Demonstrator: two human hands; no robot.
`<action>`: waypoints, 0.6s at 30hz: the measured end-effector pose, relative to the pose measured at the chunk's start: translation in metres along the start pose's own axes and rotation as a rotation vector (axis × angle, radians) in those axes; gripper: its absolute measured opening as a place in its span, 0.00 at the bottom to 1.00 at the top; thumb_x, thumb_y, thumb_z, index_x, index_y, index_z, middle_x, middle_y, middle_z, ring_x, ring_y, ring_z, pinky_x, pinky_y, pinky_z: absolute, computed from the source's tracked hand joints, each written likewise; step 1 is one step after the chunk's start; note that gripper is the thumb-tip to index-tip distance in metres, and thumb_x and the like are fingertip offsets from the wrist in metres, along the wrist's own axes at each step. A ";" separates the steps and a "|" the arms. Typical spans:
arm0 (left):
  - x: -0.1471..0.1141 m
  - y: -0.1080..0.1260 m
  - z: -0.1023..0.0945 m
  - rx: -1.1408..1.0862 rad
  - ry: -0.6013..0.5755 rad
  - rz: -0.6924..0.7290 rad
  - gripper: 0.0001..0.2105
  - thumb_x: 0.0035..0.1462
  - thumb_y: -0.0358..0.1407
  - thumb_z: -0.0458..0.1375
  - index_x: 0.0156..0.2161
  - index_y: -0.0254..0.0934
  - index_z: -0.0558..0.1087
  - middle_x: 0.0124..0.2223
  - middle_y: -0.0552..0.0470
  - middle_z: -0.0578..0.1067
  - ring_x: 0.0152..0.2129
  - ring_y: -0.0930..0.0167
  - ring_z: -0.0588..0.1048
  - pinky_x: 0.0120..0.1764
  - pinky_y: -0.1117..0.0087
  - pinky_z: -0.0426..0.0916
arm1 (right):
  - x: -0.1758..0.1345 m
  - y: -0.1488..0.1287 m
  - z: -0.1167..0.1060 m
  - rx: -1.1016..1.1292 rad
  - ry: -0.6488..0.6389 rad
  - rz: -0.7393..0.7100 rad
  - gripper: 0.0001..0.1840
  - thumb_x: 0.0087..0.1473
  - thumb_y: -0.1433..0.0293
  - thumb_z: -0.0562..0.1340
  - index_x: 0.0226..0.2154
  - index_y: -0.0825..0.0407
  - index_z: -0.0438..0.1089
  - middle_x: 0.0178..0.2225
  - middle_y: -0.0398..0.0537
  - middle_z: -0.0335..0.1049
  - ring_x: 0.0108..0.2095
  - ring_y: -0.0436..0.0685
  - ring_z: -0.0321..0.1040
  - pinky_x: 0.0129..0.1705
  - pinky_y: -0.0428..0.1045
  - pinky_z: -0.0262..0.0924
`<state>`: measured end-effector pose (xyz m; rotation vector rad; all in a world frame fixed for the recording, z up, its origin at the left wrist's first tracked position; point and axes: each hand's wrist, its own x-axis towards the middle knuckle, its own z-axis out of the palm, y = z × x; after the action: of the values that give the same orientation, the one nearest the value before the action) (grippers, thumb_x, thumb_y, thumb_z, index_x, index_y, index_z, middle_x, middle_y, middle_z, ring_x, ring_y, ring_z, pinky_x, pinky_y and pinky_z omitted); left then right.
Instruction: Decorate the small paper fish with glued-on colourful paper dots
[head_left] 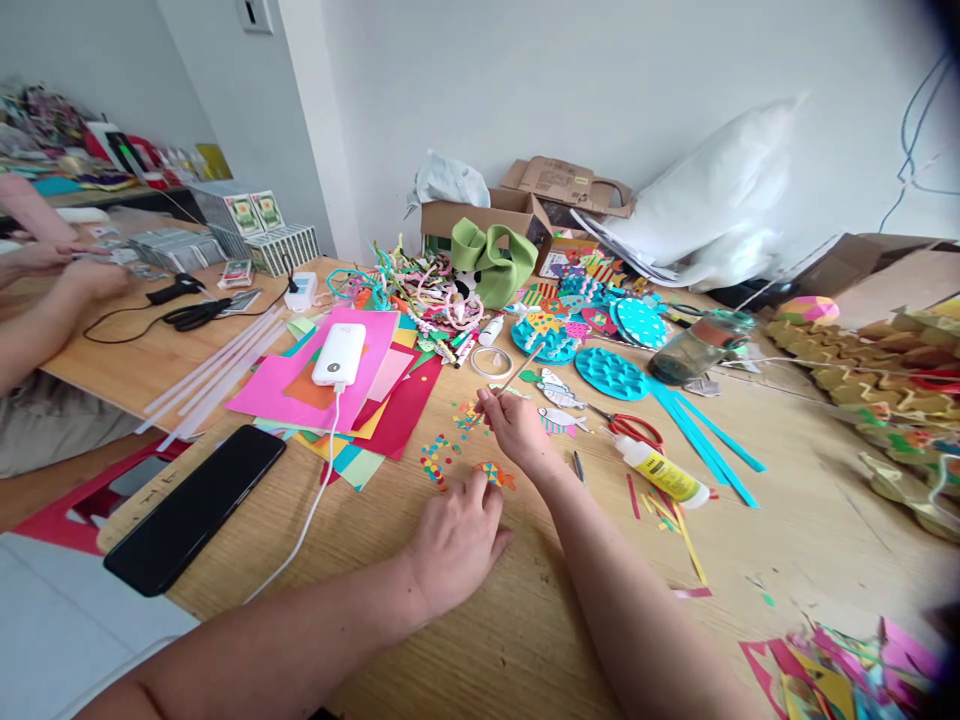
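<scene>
My left hand rests on the table with fingers curled, its fingertips on a small orange paper fish decorated with coloured dots. My right hand is closed in a pinch around a thin wooden stick, which slants up and away to the right. The stick's lower end is hidden by the fingers or too small to make out. Round paper dots in several colours lie scattered left of the fish, and more small paper bits lie beside my right fingertips.
Left are a white power bank on coloured paper and a black phone. Right are a glue bottle, red-handled scissors, blue strips and a jar. Pipe cleaners are piled behind. Another person's hands work far left.
</scene>
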<state>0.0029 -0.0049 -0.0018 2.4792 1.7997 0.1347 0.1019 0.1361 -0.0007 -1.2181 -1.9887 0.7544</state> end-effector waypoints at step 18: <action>0.000 0.000 -0.004 0.005 -0.008 0.001 0.16 0.61 0.44 0.55 0.49 0.36 0.69 0.49 0.45 0.68 0.37 0.64 0.74 0.32 0.66 0.73 | -0.003 -0.003 0.001 0.033 0.148 -0.017 0.35 0.60 0.44 0.45 0.22 0.51 0.70 0.21 0.49 0.70 0.23 0.54 0.68 0.28 0.48 0.59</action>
<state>0.0029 -0.0048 0.0018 2.4803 1.7975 0.1203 0.1005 0.1321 -0.0003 -1.2007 -1.8565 0.6664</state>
